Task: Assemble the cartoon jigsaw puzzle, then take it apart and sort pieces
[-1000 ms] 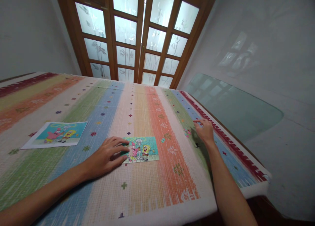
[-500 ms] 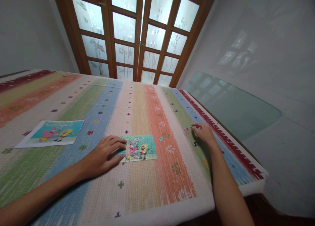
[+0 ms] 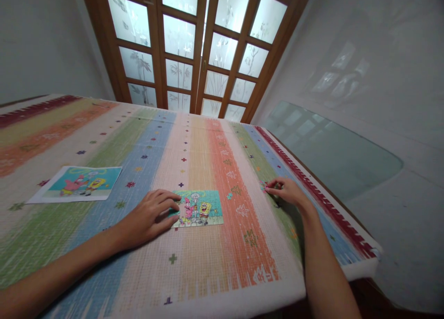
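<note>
On the desk (image 3: 203,259), the puzzle (image 3: 200,209) looks mostly assembled, the left hand (image 3: 154,215) loosely spread at its left edge, while a loose piece (image 3: 229,196) and the small pile (image 3: 263,185) by the right hand (image 3: 287,190), its fingers narrowed, whether holding anything I cannot tell, appear left unplaced.

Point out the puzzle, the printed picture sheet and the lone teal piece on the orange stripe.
Puzzle (image 3: 200,209): head view, middle of its picture side.
Printed picture sheet (image 3: 79,185): head view, middle of its print.
Lone teal piece (image 3: 229,196): head view, its upper face.
</note>
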Motion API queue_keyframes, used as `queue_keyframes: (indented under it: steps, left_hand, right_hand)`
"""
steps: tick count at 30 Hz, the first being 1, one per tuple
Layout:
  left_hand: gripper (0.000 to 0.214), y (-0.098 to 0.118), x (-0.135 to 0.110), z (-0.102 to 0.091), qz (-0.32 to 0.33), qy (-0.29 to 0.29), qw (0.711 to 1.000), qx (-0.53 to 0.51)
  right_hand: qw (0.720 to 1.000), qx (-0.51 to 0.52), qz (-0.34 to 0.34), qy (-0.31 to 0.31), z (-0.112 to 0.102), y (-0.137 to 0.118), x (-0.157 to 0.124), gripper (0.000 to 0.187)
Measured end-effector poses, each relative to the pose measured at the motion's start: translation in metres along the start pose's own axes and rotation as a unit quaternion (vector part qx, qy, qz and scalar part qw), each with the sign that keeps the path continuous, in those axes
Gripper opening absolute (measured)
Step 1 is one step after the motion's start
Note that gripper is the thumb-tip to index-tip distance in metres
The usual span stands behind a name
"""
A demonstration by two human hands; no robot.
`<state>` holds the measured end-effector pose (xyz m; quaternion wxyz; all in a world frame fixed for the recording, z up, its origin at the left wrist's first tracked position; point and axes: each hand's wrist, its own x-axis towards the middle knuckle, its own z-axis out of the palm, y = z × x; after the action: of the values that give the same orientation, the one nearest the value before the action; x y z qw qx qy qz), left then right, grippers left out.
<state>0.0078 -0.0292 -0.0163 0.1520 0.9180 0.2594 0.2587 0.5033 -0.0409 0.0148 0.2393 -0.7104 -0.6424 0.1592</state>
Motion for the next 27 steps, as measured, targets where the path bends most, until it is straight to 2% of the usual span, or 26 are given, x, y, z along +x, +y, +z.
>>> queue_keyframes:
  steps: [3, 6, 8, 12, 16, 20, 27]
  left_hand:
    - [0.015, 0.001, 0.000, 0.000, -0.003, 0.005, 1.000, -0.002]
    - [0.016, 0.002, 0.000, 0.001, 0.002, 0.012, 1.000, 0.002]
    - [0.015, 0.002, 0.001, 0.000, 0.007, 0.015, 1.000, 0.006]
    - [0.017, 0.003, 0.000, 0.000, 0.014, 0.018, 1.000, 0.013]
    - [0.018, 0.004, -0.001, -0.002, 0.016, 0.019, 1.000, 0.018]
    - [0.020, 0.005, -0.001, -0.002, 0.021, 0.019, 0.999, 0.019]
    - [0.020, 0.002, -0.002, 0.000, 0.022, 0.028, 0.999, 0.016]
  right_hand:
    - [0.998, 0.064, -0.008, -0.016, 0.001, -0.011, 0.000, 0.033]
    - [0.989, 0.139, -0.035, -0.045, 0.014, -0.043, 0.000, 0.033]
    - [0.979, 0.170, -0.086, -0.065, 0.032, -0.076, -0.004, 0.031]
    - [0.945, 0.222, -0.184, -0.153, 0.082, -0.149, -0.018, 0.019]
    - [0.924, 0.214, -0.233, -0.217, 0.120, -0.196, -0.032, 0.007]
    - [0.924, 0.206, -0.218, -0.239, 0.136, -0.211, -0.039, 0.004]
    - [0.943, 0.112, -0.272, -0.152, 0.145, -0.214, -0.046, 0.005]
